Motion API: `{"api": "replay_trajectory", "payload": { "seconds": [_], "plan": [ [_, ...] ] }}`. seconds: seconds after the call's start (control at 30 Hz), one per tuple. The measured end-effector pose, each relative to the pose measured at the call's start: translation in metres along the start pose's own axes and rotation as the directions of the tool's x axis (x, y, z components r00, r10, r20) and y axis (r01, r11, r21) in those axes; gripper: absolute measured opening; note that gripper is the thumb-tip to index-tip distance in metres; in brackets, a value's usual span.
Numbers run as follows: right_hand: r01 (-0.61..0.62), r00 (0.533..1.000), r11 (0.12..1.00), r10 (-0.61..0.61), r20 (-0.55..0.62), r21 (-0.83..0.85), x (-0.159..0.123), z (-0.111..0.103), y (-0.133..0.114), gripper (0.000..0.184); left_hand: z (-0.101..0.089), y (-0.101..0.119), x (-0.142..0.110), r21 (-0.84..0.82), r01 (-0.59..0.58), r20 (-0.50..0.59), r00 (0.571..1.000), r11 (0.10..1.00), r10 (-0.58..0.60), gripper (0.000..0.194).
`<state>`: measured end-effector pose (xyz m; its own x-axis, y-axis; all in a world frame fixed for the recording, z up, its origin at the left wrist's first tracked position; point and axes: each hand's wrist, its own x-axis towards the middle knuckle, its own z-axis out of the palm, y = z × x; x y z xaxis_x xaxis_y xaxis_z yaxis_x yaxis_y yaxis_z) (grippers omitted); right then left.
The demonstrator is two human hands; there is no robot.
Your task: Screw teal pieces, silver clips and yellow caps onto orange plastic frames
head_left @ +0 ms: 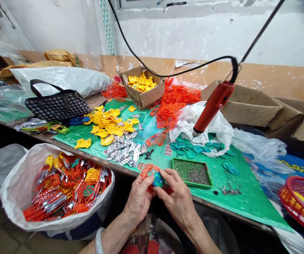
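Note:
At the table's front edge, my left hand point(139, 198) is closed on an orange plastic frame point(147, 170). My right hand point(177, 194) pinches a teal plastic piece point(158, 179) against that frame, thumb and forefinger on its side. The fingers hide the lower part of both pieces. Just right of my right hand lies a green tray point(192, 173) with many small metal screws in it. Beyond my left hand are silvery metal plates point(125, 152) in a loose pile, with yellow plastic pieces point(109, 121) heaped behind them.
A red electric screwdriver point(213, 108) hangs over the table's right half, above teal pieces point(191, 150). Orange frames point(171, 100) and a carton of yellow pieces point(142, 86) stand at the back. A white sack point(14, 197) of assembled pieces is at lower left, a red basket point(297, 201) far right.

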<state>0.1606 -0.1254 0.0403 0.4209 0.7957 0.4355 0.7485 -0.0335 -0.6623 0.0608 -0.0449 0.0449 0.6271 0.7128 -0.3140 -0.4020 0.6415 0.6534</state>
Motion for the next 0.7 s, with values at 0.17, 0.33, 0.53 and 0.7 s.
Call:
{"api": "replay_trajectory", "payload": {
  "seconds": [0.17, 0.33, 0.53, 0.7],
  "plan": [
    [0.078, 0.989, 0.993, -0.089, -0.119, -0.089, -0.015, 0.013, -0.004, 0.048, 0.005, 0.001, -0.001, 0.131, -0.047, 0.100, 0.994, 0.990, 0.034, 0.036],
    [0.046, 0.999, 0.998, -0.047, -0.020, -0.042, -0.019, 0.003, -0.015, 0.061, 0.007, 0.006, -0.004, 0.231, 0.020, 0.095, 0.995, 0.973, -0.043, 0.034],
    [-0.136, 0.990, 0.950, 0.118, 0.080, 0.282, 0.009, -0.071, -0.004, 0.038, -0.002, 0.016, -0.002, 0.332, 0.117, 0.050, 0.989, 0.936, -0.142, 0.049],
    [-0.217, 0.686, 0.968, 0.244, -0.685, 0.126, 0.065, -0.143, 0.066, 0.060, -0.004, 0.017, -0.001, 0.354, 0.168, 0.040, 0.980, 0.920, -0.194, 0.048]
  ]
}}
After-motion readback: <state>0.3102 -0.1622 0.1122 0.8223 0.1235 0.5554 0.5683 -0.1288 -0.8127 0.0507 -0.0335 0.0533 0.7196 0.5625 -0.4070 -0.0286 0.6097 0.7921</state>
